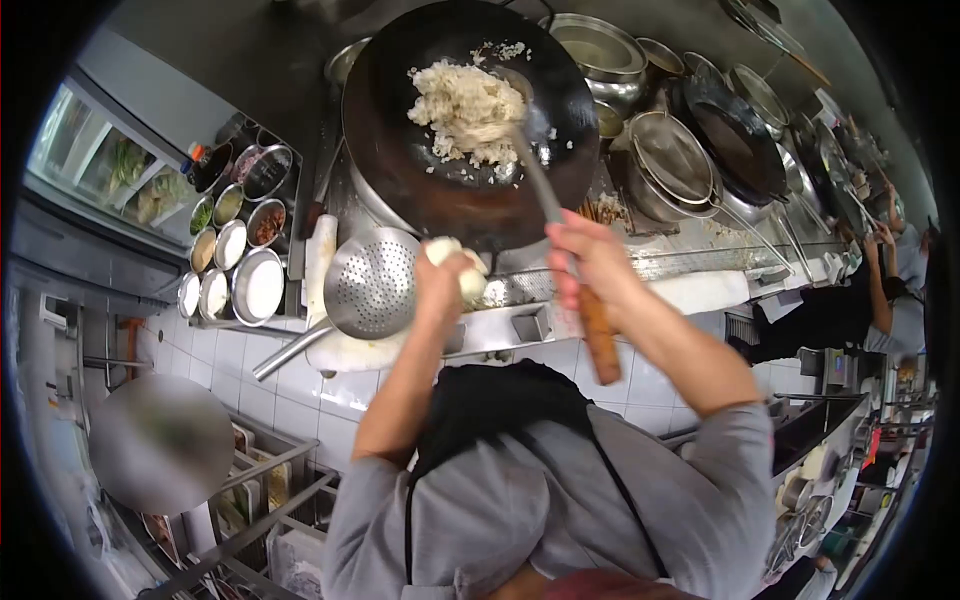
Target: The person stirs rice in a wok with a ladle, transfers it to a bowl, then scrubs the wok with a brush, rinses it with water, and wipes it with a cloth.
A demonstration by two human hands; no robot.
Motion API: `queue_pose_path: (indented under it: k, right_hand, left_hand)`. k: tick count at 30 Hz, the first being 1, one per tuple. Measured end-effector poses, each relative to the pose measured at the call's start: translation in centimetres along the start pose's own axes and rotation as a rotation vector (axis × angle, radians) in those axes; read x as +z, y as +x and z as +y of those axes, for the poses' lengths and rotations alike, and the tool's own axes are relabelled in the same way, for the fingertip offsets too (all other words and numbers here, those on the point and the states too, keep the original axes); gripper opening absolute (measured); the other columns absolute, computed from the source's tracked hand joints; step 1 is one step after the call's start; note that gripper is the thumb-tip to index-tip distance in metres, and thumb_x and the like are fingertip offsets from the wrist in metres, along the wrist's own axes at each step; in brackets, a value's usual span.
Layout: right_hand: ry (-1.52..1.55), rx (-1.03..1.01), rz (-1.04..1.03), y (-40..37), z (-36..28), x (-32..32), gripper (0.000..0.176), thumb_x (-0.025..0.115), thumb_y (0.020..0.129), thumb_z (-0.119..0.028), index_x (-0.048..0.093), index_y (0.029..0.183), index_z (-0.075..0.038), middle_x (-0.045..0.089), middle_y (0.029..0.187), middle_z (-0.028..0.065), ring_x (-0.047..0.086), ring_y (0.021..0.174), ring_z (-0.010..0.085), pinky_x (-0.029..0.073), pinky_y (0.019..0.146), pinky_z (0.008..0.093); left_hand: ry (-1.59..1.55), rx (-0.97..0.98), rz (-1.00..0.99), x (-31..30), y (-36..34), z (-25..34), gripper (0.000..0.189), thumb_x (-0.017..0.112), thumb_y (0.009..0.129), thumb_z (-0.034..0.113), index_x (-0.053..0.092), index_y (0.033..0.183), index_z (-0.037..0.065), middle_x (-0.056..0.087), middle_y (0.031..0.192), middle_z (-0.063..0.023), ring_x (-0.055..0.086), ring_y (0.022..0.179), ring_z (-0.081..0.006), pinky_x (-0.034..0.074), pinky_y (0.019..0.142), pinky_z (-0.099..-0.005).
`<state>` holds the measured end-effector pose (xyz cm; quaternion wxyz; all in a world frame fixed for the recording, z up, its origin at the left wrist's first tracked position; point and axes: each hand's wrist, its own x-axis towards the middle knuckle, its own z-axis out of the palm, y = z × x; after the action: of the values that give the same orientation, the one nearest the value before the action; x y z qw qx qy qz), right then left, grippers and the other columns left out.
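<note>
A big black wok (pixel 390 120) holds a clump of pale rice (pixel 465 105), with loose grains scattered around it. My right hand (pixel 595 255) is closed round the handle of a long metal utensil (pixel 540 180) with a wooden end; its head is in the rice, partly hidden and blurred. At the wok's near edge, my left hand (pixel 440 285) grips a bunched pale cloth (pixel 470 275). Just left of that hand, a perforated metal strainer (pixel 372 280) lies with its handle pointing down-left.
Small containers of ingredients (pixel 258 285) stand at the left. Pots (pixel 598 50) and a mesh strainer (pixel 672 160) are right of the wok. Two people (pixel 895 310) are at the far right. A metal rack (pixel 270 480) is at lower left.
</note>
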<state>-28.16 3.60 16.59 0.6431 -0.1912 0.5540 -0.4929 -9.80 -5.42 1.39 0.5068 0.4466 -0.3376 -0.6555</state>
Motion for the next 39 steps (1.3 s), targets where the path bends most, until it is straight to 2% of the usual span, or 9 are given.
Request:
queue_pose_path:
  k: [2,6,13,20,23,25,27,33,39]
  right_hand:
    - [0.301,0.067,-0.239,1.8,1.2,0.5,0.027,0.055,0.102,-0.027,0.052,0.124,-0.012,0.052,0.069,-0.005,0.05,0.049,0.0058,0.039,0.039,0.0234]
    - [0.846,0.436,-0.573,-0.4,2.9,-3.2,0.031,0.047,0.106,-0.031,0.053,0.129,-0.011,0.051,0.072,-0.0048,0.047,0.049,0.0077,0.044,0.041,0.0256]
    - [0.557,0.373,-0.393,-1.5,7.4,-2.6,0.041,0.053,0.103,-0.028,0.049,0.14,-0.01,0.052,0.076,-0.0012,0.048,0.05,0.0086,0.044,0.038,0.0271]
    - [0.603,0.268,-0.406,-1.8,10.9,0.4,0.033,0.05,0.105,-0.028,0.054,0.133,-0.01,0.05,0.073,-0.0024,0.045,0.047,0.0056,0.04,0.035,0.0239]
    - [0.662,0.077,-0.364,-4.6,13.0,1.6,0.033,0.052,0.105,-0.026,0.054,0.133,-0.009,0.048,0.071,-0.0033,0.043,0.045,0.0049,0.039,0.035,0.0236]
    - [0.707,-0.05,-0.315,-7.7,14.2,3.1,0.032,0.052,0.105,-0.024,0.054,0.133,-0.008,0.047,0.07,-0.0035,0.042,0.044,0.0045,0.04,0.034,0.0238]
    - [0.747,-0.139,-0.231,-11.2,14.6,6.0,0.03,0.052,0.105,-0.023,0.054,0.13,-0.007,0.046,0.068,-0.0039,0.041,0.044,0.0044,0.038,0.034,0.0236]
    - [0.921,-0.399,0.12,-18.7,14.0,18.1,0.027,0.053,0.104,-0.022,0.055,0.126,-0.006,0.045,0.068,-0.0033,0.041,0.043,0.0049,0.035,0.031,0.0237]
    - [1.277,-0.734,0.177,-24.2,21.8,14.7,0.032,0.048,0.105,-0.02,0.052,0.133,-0.005,0.048,0.071,-0.0007,0.043,0.043,0.006,0.037,0.032,0.0242]
  left_hand:
    - [0.063,-0.067,-0.013,0.2,0.2,3.0,0.018,0.063,0.077,0.008,0.059,0.093,-0.001,0.065,0.079,-0.0113,0.065,0.063,-0.0201,0.054,0.051,-0.0331]
    - [-0.007,-0.369,-0.097,-3.2,-0.2,4.8,0.017,0.064,0.079,0.015,0.061,0.092,0.003,0.067,0.081,-0.0114,0.065,0.063,-0.0199,0.048,0.042,-0.0329]
    - [-0.186,-0.596,-0.031,-5.8,-2.5,3.7,0.029,0.068,0.079,0.011,0.062,0.107,0.004,0.068,0.101,-0.0132,0.066,0.093,-0.0281,0.058,0.07,-0.0438]
    - [-0.106,-0.449,-0.164,-8.5,0.5,4.2,0.019,0.065,0.077,0.01,0.06,0.095,0.007,0.067,0.087,-0.0098,0.068,0.075,-0.0236,0.058,0.057,-0.0395]
    - [-0.111,-0.432,-0.223,-8.2,0.3,6.8,0.006,0.064,0.082,0.009,0.061,0.087,0.007,0.067,0.081,-0.0076,0.067,0.069,-0.0226,0.055,0.057,-0.0363]
    - [-0.042,-0.396,-0.325,-9.7,1.3,8.1,0.015,0.066,0.078,0.007,0.064,0.092,0.002,0.069,0.088,-0.0118,0.07,0.078,-0.0256,0.06,0.069,-0.0371]
    - [0.11,-0.24,-0.345,-11.6,3.1,10.0,0.025,0.068,0.074,0.01,0.064,0.097,0.0,0.069,0.087,-0.0115,0.07,0.074,-0.0245,0.06,0.063,-0.0352]
    - [0.141,-0.603,-0.829,-10.0,3.8,19.1,0.017,0.061,0.081,0.011,0.059,0.096,0.003,0.067,0.082,-0.0112,0.066,0.063,-0.0218,0.05,0.042,-0.0306]
    - [0.271,-0.934,-1.043,-1.5,-3.0,9.8,0.013,0.06,0.081,0.011,0.058,0.093,0.005,0.067,0.079,-0.0136,0.065,0.06,-0.0233,0.049,0.039,-0.0325]
